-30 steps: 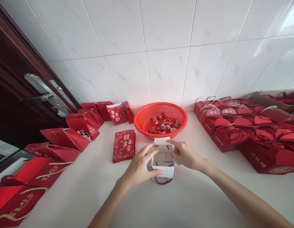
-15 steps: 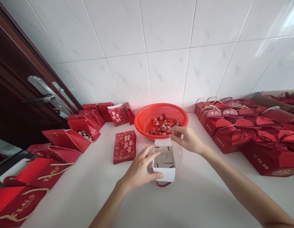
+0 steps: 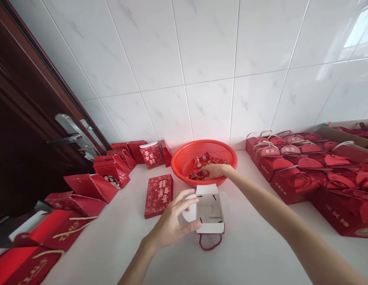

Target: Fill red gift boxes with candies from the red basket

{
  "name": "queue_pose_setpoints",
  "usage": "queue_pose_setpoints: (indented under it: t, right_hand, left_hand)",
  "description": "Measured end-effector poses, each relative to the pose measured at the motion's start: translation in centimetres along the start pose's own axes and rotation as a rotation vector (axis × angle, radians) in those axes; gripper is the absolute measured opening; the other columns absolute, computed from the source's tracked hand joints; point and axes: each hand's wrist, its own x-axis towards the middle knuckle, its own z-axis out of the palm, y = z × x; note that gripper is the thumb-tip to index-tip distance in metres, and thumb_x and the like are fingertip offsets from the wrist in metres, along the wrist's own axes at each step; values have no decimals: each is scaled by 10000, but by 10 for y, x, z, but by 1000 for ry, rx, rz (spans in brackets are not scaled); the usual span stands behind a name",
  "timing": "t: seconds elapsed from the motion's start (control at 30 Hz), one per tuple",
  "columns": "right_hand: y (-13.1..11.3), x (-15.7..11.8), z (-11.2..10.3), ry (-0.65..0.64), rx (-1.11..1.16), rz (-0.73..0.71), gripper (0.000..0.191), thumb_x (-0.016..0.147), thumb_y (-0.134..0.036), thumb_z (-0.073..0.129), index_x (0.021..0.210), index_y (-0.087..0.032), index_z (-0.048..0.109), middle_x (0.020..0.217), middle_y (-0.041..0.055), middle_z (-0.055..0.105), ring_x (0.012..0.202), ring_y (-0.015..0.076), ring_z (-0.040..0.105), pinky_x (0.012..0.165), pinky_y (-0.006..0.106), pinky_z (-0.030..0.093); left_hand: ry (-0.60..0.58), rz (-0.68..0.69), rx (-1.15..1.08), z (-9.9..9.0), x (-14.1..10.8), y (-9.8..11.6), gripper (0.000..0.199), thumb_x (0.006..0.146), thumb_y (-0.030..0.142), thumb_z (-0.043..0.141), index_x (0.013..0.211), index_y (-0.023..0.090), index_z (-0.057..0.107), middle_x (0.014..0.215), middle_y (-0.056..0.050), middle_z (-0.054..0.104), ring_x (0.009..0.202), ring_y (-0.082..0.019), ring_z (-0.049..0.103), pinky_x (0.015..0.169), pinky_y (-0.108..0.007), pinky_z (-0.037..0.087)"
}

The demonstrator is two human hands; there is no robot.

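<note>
A small open box (image 3: pixel 210 227) with a white inside and a dark red cord handle stands on the white table. Nothing but dark cord ends shows inside it. My left hand (image 3: pixel 174 215) is at the box's left side, fingers spread and thumb near its front left corner. Behind the box is a red plastic basket (image 3: pixel 184 152) with small red wrapped pieces (image 3: pixel 206 158) in it. My right hand (image 3: pixel 215 171) reaches into the basket among the pieces; its fingertips are partly hidden, and what they hold cannot be made out.
A flat red patterned box (image 3: pixel 158 196) lies left of my left hand. Red bags and boxes (image 3: pixel 91 188) line the left side, beside a dark door. Many closed red boxes (image 3: pixel 293 182) fill the right side. A tiled wall (image 3: pixel 207 107) rises behind.
My right hand has moved down and left into the basket from above its front rim. My left hand remains beside the white-lined box, and the whole view has shifted slightly.
</note>
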Motion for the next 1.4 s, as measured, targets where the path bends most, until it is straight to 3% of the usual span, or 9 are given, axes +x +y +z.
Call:
queue_pose_setpoints:
  t: [0.13, 0.33, 0.5, 0.67, 0.8, 1.0, 1.17, 1.3, 1.4]
  right_hand:
    - [-2, 3, 6, -47, 9, 56, 371, 658, -125, 764, 996, -278, 751, 938, 46, 744, 856, 249, 686, 700, 315, 484]
    - [-3, 0, 5, 60, 111, 121, 95, 747, -124, 673, 722, -215, 665, 667, 21, 641, 699, 201, 643, 640, 273, 427]
    - [-1, 1, 1, 244, 318, 151, 217, 854, -265, 593, 656, -202, 532, 664, 6, 611, 695, 178, 620, 627, 262, 427]
    - [-1, -1, -3, 343, 636, 115, 297, 924, -412, 486, 702, -215, 476, 655, -4, 618, 614, 161, 629, 587, 273, 493]
    - [-2, -6, -2, 418, 829, 80, 340, 882, -510, 549, 729, -223, 454, 658, -16, 605, 636, 162, 634, 593, 279, 529]
    - [-2, -8, 0, 433, 1017, 77, 364, 835, -531, 624, 769, -225, 438, 693, -24, 603, 636, 166, 667, 584, 280, 553]
    - [0, -11, -1, 488, 1104, 89, 343, 802, -510, 645, 792, -224, 455, 833, -9, 603, 660, 155, 667, 631, 298, 560]
    - [4, -13, 0, 536, 1169, 109, 368, 777, -545, 634, 808, -230, 445, 864, 0, 593, 688, 162, 663, 660, 306, 568]
    - [10, -14, 0, 557, 1205, 124, 366, 783, -553, 602, 801, -233, 425, 843, -3, 573, 683, 161, 666, 714, 321, 578]
  left_hand:
    - [115, 34, -58, -16, 15, -2, 422, 908, 573, 584, 1172, 265, 700, 1384, -108, 590, 894, -190, 665, 919, -401, 564]
    - [242, 23, -102, -36, 62, -19, 347, 909, 473, 579, 1087, 211, 721, 1149, -80, 727, 940, -211, 676, 893, -366, 562]
    - [-11, -89, 108, -37, 109, -29, 348, 925, 328, 498, 1166, 184, 703, 1247, -84, 717, 1099, -235, 666, 977, -365, 523]
    - [-280, -156, 244, -30, 153, -33, 321, 737, 236, 684, 1045, 187, 759, 1052, -76, 778, 980, -266, 706, 877, -324, 534]
    - [-422, -214, 355, -20, 178, -35, 351, 600, 264, 769, 948, 217, 770, 939, -79, 774, 927, -311, 692, 781, -332, 522]
    - [-521, -272, 396, -9, 189, -45, 150, 583, 285, 769, 708, 214, 725, 744, -55, 718, 772, -279, 660, 711, -342, 497]
    - [-491, -217, 321, -7, 186, -48, 155, 678, 326, 727, 623, 191, 675, 634, -32, 650, 692, -239, 615, 661, -318, 458]
    - [-404, -164, 247, -5, 185, -46, 299, 809, 435, 627, 700, 164, 693, 711, -37, 674, 729, -215, 607, 689, -302, 454]
    - [-320, -129, 214, -4, 185, -43, 394, 909, 479, 489, 891, 151, 708, 918, -50, 708, 839, -199, 614, 775, -287, 461]
